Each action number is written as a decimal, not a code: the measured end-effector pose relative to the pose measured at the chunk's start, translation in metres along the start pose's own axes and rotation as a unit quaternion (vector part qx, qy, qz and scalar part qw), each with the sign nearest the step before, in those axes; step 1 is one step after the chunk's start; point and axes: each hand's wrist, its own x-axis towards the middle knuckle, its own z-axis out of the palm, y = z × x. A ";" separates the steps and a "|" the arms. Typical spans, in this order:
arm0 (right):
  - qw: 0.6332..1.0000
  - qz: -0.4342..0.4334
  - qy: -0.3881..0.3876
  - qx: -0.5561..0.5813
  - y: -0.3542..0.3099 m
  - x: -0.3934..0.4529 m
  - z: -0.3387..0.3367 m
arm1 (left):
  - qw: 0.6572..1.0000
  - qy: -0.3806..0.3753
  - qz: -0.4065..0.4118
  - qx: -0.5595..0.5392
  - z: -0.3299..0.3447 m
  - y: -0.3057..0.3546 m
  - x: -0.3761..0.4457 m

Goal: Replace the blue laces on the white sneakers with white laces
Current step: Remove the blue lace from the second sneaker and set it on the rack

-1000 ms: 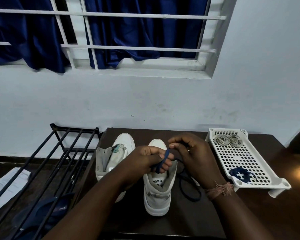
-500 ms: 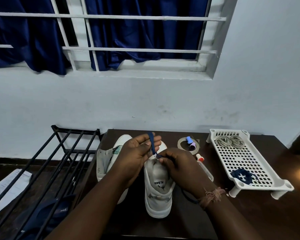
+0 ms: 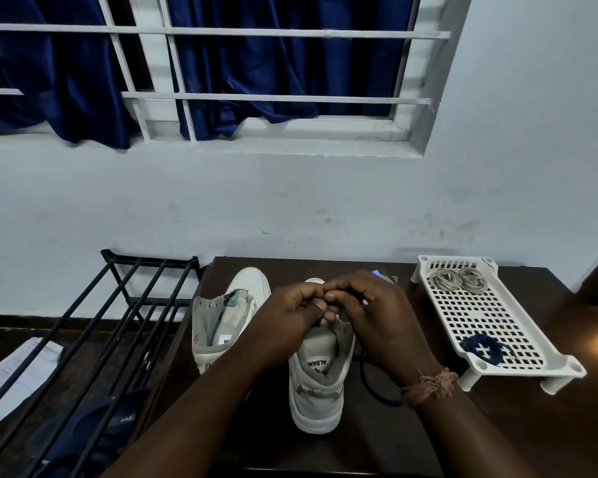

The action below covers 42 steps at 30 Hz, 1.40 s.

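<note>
on the far left a black metal rack (image 3: 118,326) stands beside the tabletop (image 3: 497,426), with a sheet of paper (image 3: 18,377) on the floor under it. next comes the left sneaker (image 3: 228,315), standing on the tabletop with its eyelets bare, so i judge its blue lace is already out. my left hand (image 3: 290,315) is curled over the right sneaker (image 3: 320,374), and its fingers (image 3: 321,310) pinch a short piece of the blue lace (image 3: 320,320) just above the tongue. my right hand (image 3: 373,312) meets it from the other side, fingers bent and touching the left ones; i think they hold the same lace, but the contact point is hidden. the loose part of this lace (image 3: 377,388) hangs down to the tabletop at the right of the shoe. so the second shoe is almost unlaced, in my judgement.

further right the white perforated tray (image 3: 532,339) holds two coils of white laces (image 3: 458,280) at its far end, not yet used, and a bundled blue lace (image 3: 485,350) at its near end. what is left: finish pulling out this lace, then thread both white ones.

the tabletop is dark brown wood, pushed against a pale wall (image 3: 325,201). above it is a barred window (image 3: 221,63) with dark blue curtains (image 3: 273,63). the light is dim.
</note>
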 end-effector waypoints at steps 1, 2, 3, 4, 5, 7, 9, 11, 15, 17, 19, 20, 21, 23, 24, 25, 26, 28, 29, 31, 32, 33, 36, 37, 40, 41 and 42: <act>1.000 0.015 0.015 0.013 0.000 0.000 -0.001 | 1.000 -0.010 -0.009 -0.022 0.000 0.001 0.000; 0.999 0.032 0.029 0.025 0.000 -0.001 -0.002 | 0.999 -0.015 -0.018 -0.035 -0.001 0.001 0.000; 0.997 0.049 0.040 0.037 0.000 -0.001 -0.003 | 0.999 -0.020 -0.027 -0.038 -0.002 0.002 0.000; 0.996 0.063 0.046 0.048 0.000 -0.001 -0.004 | 0.998 -0.031 -0.034 -0.041 -0.002 0.001 -0.001; 0.994 0.074 0.048 0.060 0.001 -0.001 -0.004 | 0.997 -0.047 -0.041 -0.045 -0.003 0.001 -0.001; 0.990 0.101 0.041 0.089 0.002 -0.001 -0.003 | 0.993 -0.079 -0.055 -0.065 -0.003 0.001 -0.004; 0.983 0.135 0.033 0.116 0.005 -0.001 -0.001 | 0.987 -0.085 -0.067 -0.120 -0.003 0.002 -0.004; 0.981 0.146 0.019 0.123 0.009 -0.003 0.001 | 0.968 -0.076 -0.081 -0.224 -0.003 0.005 -0.002; 0.990 0.112 -0.023 0.084 0.010 -0.006 0.007 | 0.915 -0.025 -0.101 -0.390 -0.006 0.011 0.001; 0.996 0.071 -0.055 0.026 0.010 -0.007 0.014 | 0.900 0.014 -0.088 -0.427 -0.007 0.010 0.002; 0.995 0.036 -0.083 -0.028 0.010 -0.010 0.021 | 0.894 0.059 -0.068 -0.439 -0.006 0.007 0.005; 0.995 0.023 -0.089 -0.046 0.010 -0.012 0.023 | 0.897 0.082 -0.058 -0.430 -0.006 0.005 0.006; 0.994 0.009 -0.090 -0.057 0.009 -0.013 0.025 | 0.906 0.102 -0.051 -0.408 -0.007 0.004 0.008; 0.994 -0.017 -0.080 -0.073 0.007 -0.014 0.023 | 0.939 0.130 -0.048 -0.313 -0.007 0.000 0.009; 0.994 -0.028 -0.070 -0.078 0.005 -0.013 0.021 | 0.962 0.140 -0.043 -0.233 -0.007 -0.001 0.009; 0.994 -0.036 -0.059 -0.079 0.005 -0.010 0.017 | 0.978 0.143 -0.032 -0.145 -0.006 -0.002 0.008; 0.995 -0.045 -0.046 -0.081 0.004 -0.007 0.014 | 0.988 0.136 -0.015 -0.068 -0.006 -0.003 0.007; 0.994 -0.061 -0.022 -0.084 0.003 -0.001 0.008 | 0.994 0.100 0.013 0.037 -0.003 -0.004 0.004; 0.994 -0.066 -0.014 -0.084 0.002 0.000 0.006 | 0.996 0.076 0.013 0.049 -0.002 -0.004 0.003; 0.995 -0.061 0.003 -0.076 0.000 0.002 0.003 | 0.999 0.032 -0.011 0.017 0.003 -0.002 0.001; 0.996 -0.055 0.016 -0.068 -0.001 0.002 0.001 | 1.000 0.015 -0.023 0.002 0.004 -0.002 0.000; 0.997 -0.046 0.028 -0.058 0.000 0.003 -0.001 | 0.999 0.001 -0.033 -0.007 0.005 -0.001 0.000; 0.999 0.004 0.051 -0.013 0.002 0.003 -0.006 | 0.997 -0.043 -0.050 -0.049 0.004 0.000 0.000; 0.998 0.027 0.062 0.003 0.003 0.002 -0.008 | 0.994 -0.056 -0.051 -0.080 0.003 0.001 -0.001; 0.993 0.088 0.073 0.038 0.008 0.000 -0.007 | 0.978 -0.073 -0.054 -0.186 -0.001 0.004 -0.002; 0.993 0.092 0.063 0.035 0.009 -0.001 -0.006 | 0.972 -0.071 -0.051 -0.217 -0.001 0.006 -0.002; 0.995 0.085 0.047 0.026 0.011 -0.002 -0.004 | 0.965 -0.067 -0.049 -0.249 -0.001 0.007 -0.001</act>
